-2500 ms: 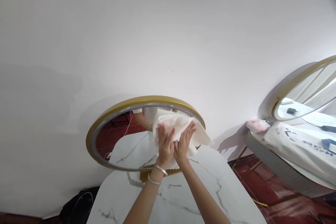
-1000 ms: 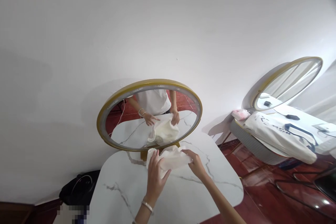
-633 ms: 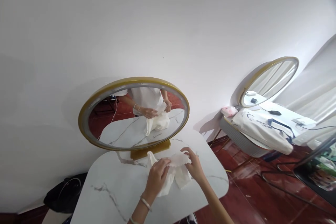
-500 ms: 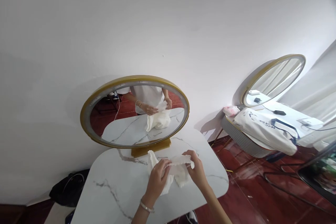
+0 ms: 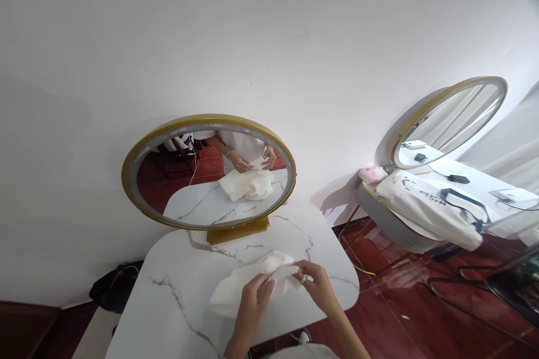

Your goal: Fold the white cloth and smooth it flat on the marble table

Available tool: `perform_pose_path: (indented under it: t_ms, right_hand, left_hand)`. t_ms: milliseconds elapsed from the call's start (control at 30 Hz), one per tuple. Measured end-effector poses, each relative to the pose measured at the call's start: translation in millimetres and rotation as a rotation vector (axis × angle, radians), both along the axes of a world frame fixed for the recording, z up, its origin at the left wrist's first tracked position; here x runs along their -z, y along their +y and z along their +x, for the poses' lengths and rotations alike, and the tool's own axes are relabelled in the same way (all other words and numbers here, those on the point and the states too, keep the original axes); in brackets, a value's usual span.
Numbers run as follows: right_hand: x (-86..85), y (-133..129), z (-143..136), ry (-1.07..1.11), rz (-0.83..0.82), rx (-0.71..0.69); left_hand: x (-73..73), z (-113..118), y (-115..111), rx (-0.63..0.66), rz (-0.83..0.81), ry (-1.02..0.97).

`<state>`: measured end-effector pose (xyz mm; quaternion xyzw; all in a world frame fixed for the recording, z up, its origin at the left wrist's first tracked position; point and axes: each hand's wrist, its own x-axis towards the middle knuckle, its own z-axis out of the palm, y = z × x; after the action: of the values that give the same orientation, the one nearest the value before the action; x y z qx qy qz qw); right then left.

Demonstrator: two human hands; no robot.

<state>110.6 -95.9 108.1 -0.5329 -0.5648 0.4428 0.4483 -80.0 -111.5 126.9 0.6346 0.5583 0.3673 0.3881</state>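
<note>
A soft white cloth [image 5: 231, 290], perhaps a garment, lies loosely spread on the white marbled table [image 5: 164, 261]. My left hand [image 5: 254, 298] pinches a thin, gathered edge of it between thumb and fingers. On the other side, my right hand [image 5: 315, 282], with a ring on one finger, grips the same edge. A short stretch of fabric runs between both hands, slightly raised over the rest. My wrists hide part of the cloth's near side. The round gold-rimmed mirror [image 5: 210, 179] behind reflects the hands and cloth.
The mirror's gold base [image 5: 238, 231] stands at the table's back, against the wall. To the right, a second table [image 5: 379, 210] bears a white tote bag [image 5: 425, 210], a pink tissue pack [image 5: 373, 174] and another round mirror [image 5: 452, 123]. A black bag [image 5: 113, 289] sits at the left.
The cloth has spread out toward the left and lies flatter on the table. Both hands have moved slightly down and keep their pinch on its edge. The view has shifted a little.
</note>
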Motion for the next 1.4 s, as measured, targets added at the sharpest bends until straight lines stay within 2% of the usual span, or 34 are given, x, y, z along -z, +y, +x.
perform_pose_path:
  t_ms: [100, 267, 567, 733, 900, 1033, 1300, 1400]
  right_hand:
    - [7.2, -0.7, 7.6, 0.095, -0.123, -0.007]
    - [8.0, -0.5, 17.3, 0.288, -0.255, -0.080]
    - [-12.8, -9.8, 10.2, 0.387, -0.283, 0.019]
    - [-11.2, -9.5, 12.3, 0.445, -0.350, 0.033]
    - [-11.6, -7.3, 6.5, 0.452, -0.323, 0.131]
    - [-15.2, -6.0, 4.8, 0.426, -0.337, 0.168]
    - [-18.4, -7.3, 5.7, 0.526, -0.359, 0.204]
    - [-23.8, -7.0, 6.3, 0.590, -0.348, 0.210]
  left_hand:
    - [2.8, 4.4, -5.1, 0.022, -0.015, 0.006]
    - [4.4, 7.8, -8.0, -0.051, 0.031, 0.002]
    - [-5.9, 10.9, 1.1, -0.003, 0.040, -0.026]
    - [-8.1, 6.0, 3.9, 0.008, 0.047, 0.008]
    - [-3.1, 7.7, 7.8, -0.048, 0.145, 0.052]
    - [-5.6, 10.5, 8.6, -0.091, 0.191, 0.103]
    - [-13.9, 8.4, 7.7, -0.056, 0.203, 0.157]
    - [-16.2, 7.1, 6.2, 0.001, 0.174, 0.180]
